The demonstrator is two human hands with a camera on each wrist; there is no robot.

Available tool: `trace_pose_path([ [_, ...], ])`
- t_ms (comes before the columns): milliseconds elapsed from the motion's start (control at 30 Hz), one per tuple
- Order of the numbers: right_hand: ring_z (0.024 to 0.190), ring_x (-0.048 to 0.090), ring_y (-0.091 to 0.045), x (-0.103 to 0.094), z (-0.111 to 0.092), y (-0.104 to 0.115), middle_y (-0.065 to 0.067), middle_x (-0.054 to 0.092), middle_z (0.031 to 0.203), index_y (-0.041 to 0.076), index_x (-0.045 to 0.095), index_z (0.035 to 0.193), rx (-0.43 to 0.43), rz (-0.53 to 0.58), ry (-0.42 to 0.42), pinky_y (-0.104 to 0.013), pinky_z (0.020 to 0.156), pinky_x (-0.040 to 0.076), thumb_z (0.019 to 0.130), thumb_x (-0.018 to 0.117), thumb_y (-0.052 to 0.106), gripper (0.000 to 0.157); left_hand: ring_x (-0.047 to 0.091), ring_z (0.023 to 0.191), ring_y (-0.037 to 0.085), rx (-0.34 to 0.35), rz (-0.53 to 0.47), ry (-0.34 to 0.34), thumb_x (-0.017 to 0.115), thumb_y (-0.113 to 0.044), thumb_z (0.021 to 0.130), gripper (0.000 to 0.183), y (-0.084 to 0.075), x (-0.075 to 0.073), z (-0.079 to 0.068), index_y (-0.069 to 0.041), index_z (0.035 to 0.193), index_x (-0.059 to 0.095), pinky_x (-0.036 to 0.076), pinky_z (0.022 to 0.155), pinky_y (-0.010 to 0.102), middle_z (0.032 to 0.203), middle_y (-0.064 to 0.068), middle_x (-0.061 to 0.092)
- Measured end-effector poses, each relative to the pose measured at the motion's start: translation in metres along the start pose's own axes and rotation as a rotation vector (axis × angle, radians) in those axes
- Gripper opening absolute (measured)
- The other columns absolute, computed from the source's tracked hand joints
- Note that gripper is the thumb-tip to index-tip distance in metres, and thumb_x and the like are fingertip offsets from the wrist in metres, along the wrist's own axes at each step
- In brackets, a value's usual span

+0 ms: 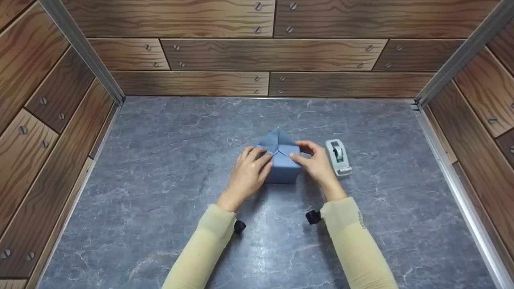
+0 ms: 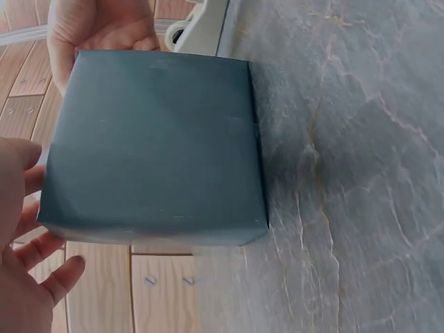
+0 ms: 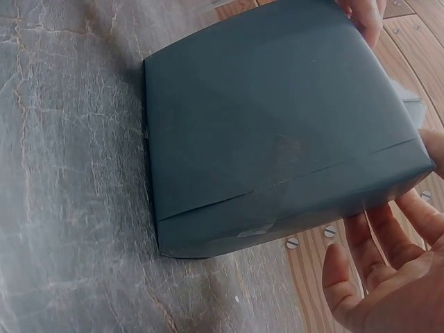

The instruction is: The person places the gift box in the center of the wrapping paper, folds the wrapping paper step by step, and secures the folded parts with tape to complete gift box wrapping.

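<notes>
A box wrapped in blue paper (image 1: 283, 170) stands on the table between the two hands. At its top a pointed paper flap (image 1: 278, 137) rises at the back, and creased folds meet near the middle. The left hand (image 1: 249, 170) grips the left upper edge, fingers over the top and thumb near the front edge. Opposite it, the right hand (image 1: 319, 162) holds the right upper edge, thumb on the folded top and fingers toward the far corner. In the right wrist view a long paper seam (image 3: 277, 182) crosses one side of the wrapped box (image 3: 257, 118).
A pale tape dispenser (image 1: 342, 165) stands on the table just right of the right hand. Wood-patterned walls (image 1: 273, 56) with metal corner rails enclose the grey marbled table (image 1: 168, 168) at the back and both sides. Small black devices (image 1: 313, 217) sit at the wrists.
</notes>
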State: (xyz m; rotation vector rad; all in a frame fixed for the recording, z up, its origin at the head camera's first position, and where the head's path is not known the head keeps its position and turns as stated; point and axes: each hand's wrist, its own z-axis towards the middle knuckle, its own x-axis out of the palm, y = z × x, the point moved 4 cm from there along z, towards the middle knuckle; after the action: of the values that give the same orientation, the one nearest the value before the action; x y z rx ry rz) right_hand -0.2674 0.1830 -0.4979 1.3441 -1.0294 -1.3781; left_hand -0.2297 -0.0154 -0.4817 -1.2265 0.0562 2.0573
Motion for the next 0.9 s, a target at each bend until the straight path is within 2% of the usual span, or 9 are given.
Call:
trace_pose_path([
  [133,0.102,0.052,-0.024,0.001,-0.001,-0.002,-0.016,0.058,0.109,-0.002,0.058,0.113,-0.026,-0.005,-0.004,-0.035,0.084,0.042,0.075,0.075,0.014,0.045,0.039,0.115,0.023,0.021,0.068,0.073,0.041,-0.037,0.096,0.038,0.000,0.005,-0.002,-0.016,0.122,0.060,0.034,0.092,0.041,0.125,0.001,0.050],
  [333,0.102,0.051,-0.024,0.000,-0.001,-0.001,-0.015,0.057,0.111,0.000,0.058,0.114,-0.025,0.001,0.012,-0.039,0.086,0.041,0.075,0.075,0.015,0.046,0.039,0.116,0.024,0.058,0.095,0.075,0.041,-0.036,0.096,0.039,0.000,0.007,-0.003,-0.016,0.127,0.056,0.033,0.092,0.042,0.130,-0.002,0.049],
  [567,0.104,0.050,-0.029,0.001,-0.008,0.016,-0.021,0.056,0.112,-0.008,0.055,0.115,-0.041,0.017,0.035,-0.043,0.088,0.039,0.077,0.072,0.007,0.044,0.035,0.118,0.025,0.022,0.128,0.141,0.036,-0.041,0.096,0.043,-0.001,0.010,-0.002,-0.021,0.130,0.052,0.031,0.093,0.043,0.132,-0.002,0.044],
  [767,0.104,0.050,-0.030,0.002,-0.013,0.026,-0.022,0.055,0.112,-0.010,0.054,0.116,-0.040,0.003,0.038,-0.041,0.087,0.040,0.078,0.070,0.005,0.044,0.032,0.120,0.024,-0.008,0.159,0.184,0.032,-0.046,0.096,0.047,-0.004,0.010,-0.001,-0.022,0.132,0.050,0.029,0.095,0.044,0.134,-0.002,0.041],
  [833,0.104,0.050,-0.029,0.002,-0.014,0.027,-0.022,0.055,0.113,-0.009,0.054,0.117,-0.030,-0.001,0.043,-0.039,0.086,0.041,0.079,0.069,0.006,0.043,0.033,0.120,0.025,-0.011,0.139,0.182,0.033,-0.046,0.096,0.048,-0.004,0.009,-0.002,-0.020,0.132,0.050,0.029,0.095,0.045,0.135,-0.002,0.041],
  [900,0.105,0.049,-0.029,0.002,-0.014,0.026,-0.021,0.055,0.113,-0.007,0.054,0.117,-0.019,0.002,0.045,-0.037,0.085,0.041,0.079,0.070,0.006,0.043,0.035,0.120,0.025,-0.017,0.100,0.150,0.035,-0.044,0.096,0.046,-0.003,0.005,-0.002,-0.019,0.131,0.052,0.031,0.094,0.045,0.134,-0.002,0.044],
])
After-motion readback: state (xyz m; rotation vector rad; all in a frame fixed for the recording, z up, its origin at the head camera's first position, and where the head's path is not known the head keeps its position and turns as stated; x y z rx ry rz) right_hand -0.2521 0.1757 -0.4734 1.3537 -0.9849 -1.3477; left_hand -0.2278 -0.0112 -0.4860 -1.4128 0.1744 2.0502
